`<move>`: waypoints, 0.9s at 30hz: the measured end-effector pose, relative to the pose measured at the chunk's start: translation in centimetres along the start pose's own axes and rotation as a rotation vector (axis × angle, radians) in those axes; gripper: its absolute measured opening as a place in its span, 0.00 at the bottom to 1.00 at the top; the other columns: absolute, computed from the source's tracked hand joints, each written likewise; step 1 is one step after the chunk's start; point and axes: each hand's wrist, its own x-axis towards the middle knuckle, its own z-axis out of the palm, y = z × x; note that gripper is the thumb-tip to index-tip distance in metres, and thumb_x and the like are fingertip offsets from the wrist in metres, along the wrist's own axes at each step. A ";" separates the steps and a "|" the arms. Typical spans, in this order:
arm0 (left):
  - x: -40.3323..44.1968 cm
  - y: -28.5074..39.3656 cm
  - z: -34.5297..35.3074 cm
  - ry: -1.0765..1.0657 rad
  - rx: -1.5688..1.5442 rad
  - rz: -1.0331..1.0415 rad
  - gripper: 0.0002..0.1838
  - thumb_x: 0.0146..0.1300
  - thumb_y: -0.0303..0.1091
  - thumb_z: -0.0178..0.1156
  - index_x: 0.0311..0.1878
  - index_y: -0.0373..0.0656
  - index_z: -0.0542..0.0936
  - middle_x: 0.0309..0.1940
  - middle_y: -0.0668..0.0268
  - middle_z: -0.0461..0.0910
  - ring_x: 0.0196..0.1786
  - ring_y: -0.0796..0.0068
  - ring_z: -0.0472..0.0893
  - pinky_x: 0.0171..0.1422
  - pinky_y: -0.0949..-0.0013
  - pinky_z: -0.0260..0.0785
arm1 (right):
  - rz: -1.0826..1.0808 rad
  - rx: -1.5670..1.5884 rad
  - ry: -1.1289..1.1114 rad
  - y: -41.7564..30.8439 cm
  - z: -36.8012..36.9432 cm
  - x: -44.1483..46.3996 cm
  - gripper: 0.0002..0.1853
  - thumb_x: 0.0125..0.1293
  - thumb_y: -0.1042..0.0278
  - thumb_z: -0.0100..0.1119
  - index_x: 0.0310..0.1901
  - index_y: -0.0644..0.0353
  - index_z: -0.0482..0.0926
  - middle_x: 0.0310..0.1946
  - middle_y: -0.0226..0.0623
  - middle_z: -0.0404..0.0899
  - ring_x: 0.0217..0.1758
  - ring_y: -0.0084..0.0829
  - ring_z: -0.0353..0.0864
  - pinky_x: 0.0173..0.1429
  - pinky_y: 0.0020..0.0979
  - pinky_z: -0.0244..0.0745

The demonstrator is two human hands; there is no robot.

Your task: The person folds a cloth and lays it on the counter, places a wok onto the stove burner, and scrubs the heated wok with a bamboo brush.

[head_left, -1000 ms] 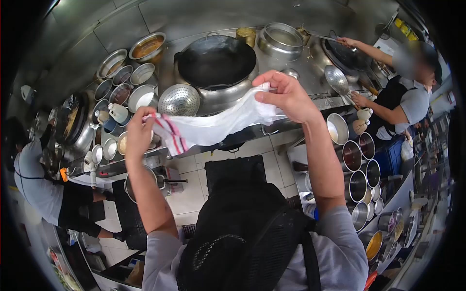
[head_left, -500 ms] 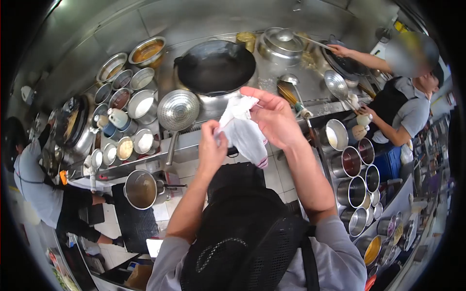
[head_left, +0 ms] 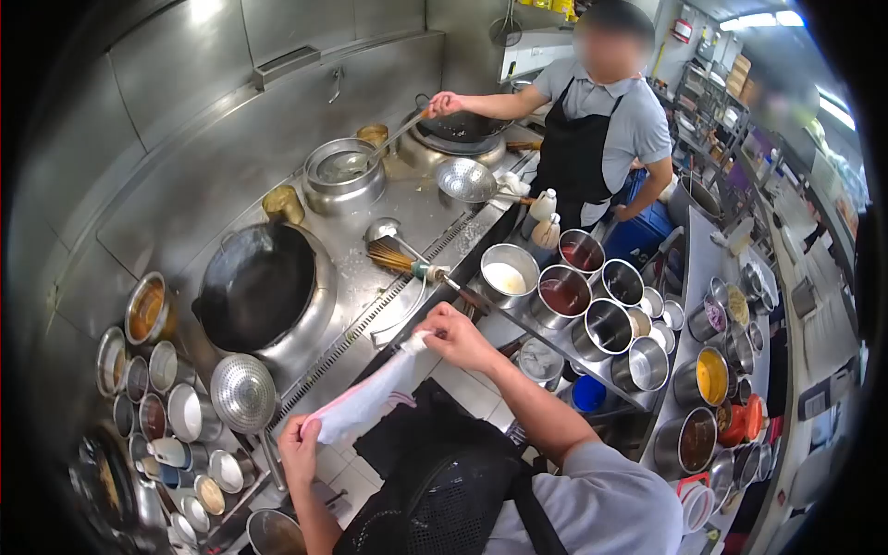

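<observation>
A white cloth (head_left: 365, 400) with red stripes hangs stretched between my two hands, in front of the stove's edge. My left hand (head_left: 298, 450) is closed on its lower left end. The upper right end is pinched in my right hand (head_left: 455, 339). Beyond the cloth, a black wok (head_left: 259, 289) rests on a burner. A perforated strainer (head_left: 243, 395) lies left of the cloth, its handle pointing down toward my left hand. Above my right hand are a bamboo brush (head_left: 396, 259) and a ladle (head_left: 382, 230) on the steel stove top.
A co-worker in a black apron (head_left: 583, 148) stands at the back right, holding a ladle over a steel pot (head_left: 344, 180). Pots of sauces (head_left: 562, 294) fill the right shelf. Seasoning bowls (head_left: 190, 412) crowd the lower left. A blue bin (head_left: 645, 217) stands beside the co-worker.
The view has swung to the right. The cloth, bunched between my hands half a second ago, is stretched out again. The co-worker's ladle is now over the steel pot.
</observation>
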 end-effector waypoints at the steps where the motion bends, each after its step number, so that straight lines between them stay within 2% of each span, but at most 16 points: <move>1: -0.1 -0.3 -0.2 0.004 0.006 -0.046 0.07 0.73 0.30 0.69 0.45 0.35 0.86 0.36 0.71 0.84 0.40 0.80 0.78 0.48 0.71 0.72 | 0.073 0.121 -0.038 1.1 0.1 -0.6 0.12 0.68 0.71 0.68 0.51 0.61 0.89 0.49 0.40 0.84 0.54 0.33 0.86 0.59 0.34 0.80; 3: 2.5 -1.6 0.6 0.029 -0.011 -0.027 0.07 0.73 0.31 0.69 0.46 0.36 0.86 0.37 0.73 0.83 0.41 0.82 0.77 0.48 0.72 0.72 | -0.039 0.285 -0.112 3.8 0.0 -0.2 0.10 0.71 0.71 0.67 0.51 0.61 0.88 0.46 0.32 0.86 0.53 0.26 0.84 0.60 0.31 0.79; 4: 2.5 -3.0 0.5 0.024 -0.197 -0.057 0.07 0.74 0.31 0.70 0.47 0.36 0.87 0.38 0.73 0.84 0.41 0.83 0.77 0.49 0.73 0.71 | 0.201 0.463 -0.198 4.1 0.0 -0.5 0.10 0.74 0.69 0.67 0.52 0.59 0.88 0.45 0.27 0.87 0.51 0.23 0.85 0.59 0.30 0.79; 5: 2.6 -3.2 0.5 0.018 -0.386 -0.098 0.08 0.74 0.31 0.70 0.48 0.36 0.87 0.38 0.74 0.84 0.41 0.83 0.77 0.50 0.74 0.71 | 0.200 0.466 -0.191 4.8 0.3 0.0 0.10 0.74 0.69 0.67 0.52 0.59 0.88 0.45 0.27 0.87 0.51 0.23 0.85 0.59 0.30 0.79; 7: 2.8 -3.8 0.0 -0.035 -0.397 -0.119 0.09 0.74 0.31 0.70 0.51 0.37 0.87 0.40 0.74 0.84 0.42 0.85 0.78 0.52 0.75 0.71 | 0.452 0.778 -0.215 6.6 1.6 0.1 0.09 0.77 0.66 0.67 0.53 0.57 0.88 0.45 0.25 0.87 0.49 0.18 0.82 0.54 0.25 0.77; 11: 3.8 -5.1 -0.2 -0.036 -0.386 -0.148 0.10 0.75 0.30 0.68 0.55 0.36 0.87 0.43 0.72 0.87 0.44 0.84 0.80 0.54 0.75 0.73 | 0.563 0.756 -0.200 11.5 6.1 2.7 0.11 0.79 0.61 0.67 0.53 0.57 0.88 0.41 0.22 0.87 0.44 0.17 0.82 0.49 0.26 0.78; 13: 3.5 -5.5 -0.7 -0.036 -0.168 -0.208 0.11 0.76 0.30 0.67 0.56 0.36 0.86 0.44 0.71 0.87 0.45 0.83 0.81 0.55 0.74 0.73 | 0.483 0.640 -0.209 14.0 9.3 4.2 0.13 0.79 0.58 0.67 0.53 0.58 0.88 0.41 0.25 0.87 0.44 0.18 0.82 0.49 0.26 0.78; 16: 2.9 -5.0 0.0 0.037 -0.192 -0.309 0.11 0.76 0.30 0.67 0.56 0.35 0.86 0.45 0.69 0.88 0.46 0.82 0.82 0.56 0.74 0.74 | 0.516 0.523 -0.325 15.0 12.2 7.4 0.14 0.78 0.58 0.67 0.53 0.60 0.87 0.41 0.28 0.87 0.44 0.20 0.82 0.50 0.29 0.79; 18: 2.5 -5.6 0.3 0.095 -0.111 -0.356 0.11 0.76 0.30 0.66 0.56 0.35 0.86 0.45 0.69 0.88 0.47 0.81 0.82 0.57 0.73 0.74 | 0.401 0.351 -0.342 17.4 14.8 9.2 0.18 0.77 0.56 0.66 0.54 0.64 0.86 0.40 0.38 0.89 0.44 0.29 0.85 0.54 0.34 0.80; 19: 2.4 -6.0 0.6 0.118 -0.042 -0.375 0.12 0.76 0.30 0.66 0.57 0.35 0.86 0.45 0.68 0.88 0.48 0.80 0.83 0.58 0.72 0.74 | 0.405 0.364 -0.388 18.5 16.0 10.2 0.18 0.77 0.56 0.66 0.54 0.64 0.86 0.40 0.38 0.89 0.44 0.29 0.85 0.54 0.34 0.80; 21: 2.5 -6.4 1.2 0.180 -0.039 -0.428 0.13 0.76 0.29 0.66 0.58 0.34 0.86 0.46 0.67 0.89 0.48 0.79 0.83 0.58 0.71 0.75 | 0.295 0.254 -0.395 20.0 18.0 11.2 0.18 0.77 0.56 0.66 0.55 0.64 0.85 0.39 0.46 0.88 0.43 0.34 0.86 0.53 0.37 0.81; 22: 2.7 -6.9 1.4 0.194 0.044 -0.435 0.13 0.75 0.29 0.66 0.58 0.34 0.86 0.46 0.65 0.89 0.48 0.79 0.84 0.58 0.71 0.76 | 0.285 0.251 -0.409 20.4 18.7 11.6 0.18 0.76 0.58 0.65 0.55 0.65 0.85 0.44 0.51 0.88 0.47 0.42 0.88 0.56 0.40 0.81; 23: 3.0 -7.4 1.4 0.198 0.130 -0.439 0.13 0.75 0.28 0.66 0.58 0.34 0.86 0.46 0.64 0.90 0.48 0.79 0.84 0.57 0.71 0.77 | 0.296 0.268 -0.453 20.7 19.5 12.0 0.18 0.76 0.58 0.65 0.55 0.65 0.85 0.44 0.51 0.88 0.47 0.42 0.88 0.56 0.40 0.81; 25: 3.5 -8.2 1.3 0.226 0.176 -0.470 0.13 0.75 0.27 0.65 0.58 0.35 0.86 0.46 0.63 0.90 0.48 0.78 0.85 0.57 0.71 0.77 | 0.097 0.111 -0.447 21.1 20.8 12.6 0.16 0.75 0.62 0.64 0.54 0.66 0.84 0.47 0.56 0.87 0.52 0.53 0.88 0.58 0.46 0.81; 26: 3.8 -8.7 1.4 0.235 0.210 -0.455 0.12 0.75 0.27 0.65 0.58 0.35 0.86 0.46 0.61 0.90 0.48 0.78 0.85 0.57 0.71 0.77 | 0.087 0.049 -0.556 19.7 20.2 13.0 0.14 0.74 0.66 0.62 0.52 0.68 0.83 0.47 0.59 0.86 0.54 0.62 0.84 0.60 0.52 0.79; 27: 4.2 -9.1 1.4 0.244 0.212 -0.478 0.12 0.75 0.27 0.65 0.58 0.35 0.86 0.46 0.61 0.90 0.48 0.78 0.85 0.57 0.71 0.77 | 0.092 0.058 -0.579 20.0 20.5 12.6 0.14 0.74 0.66 0.62 0.52 0.68 0.83 0.47 0.59 0.86 0.54 0.62 0.84 0.60 0.52 0.79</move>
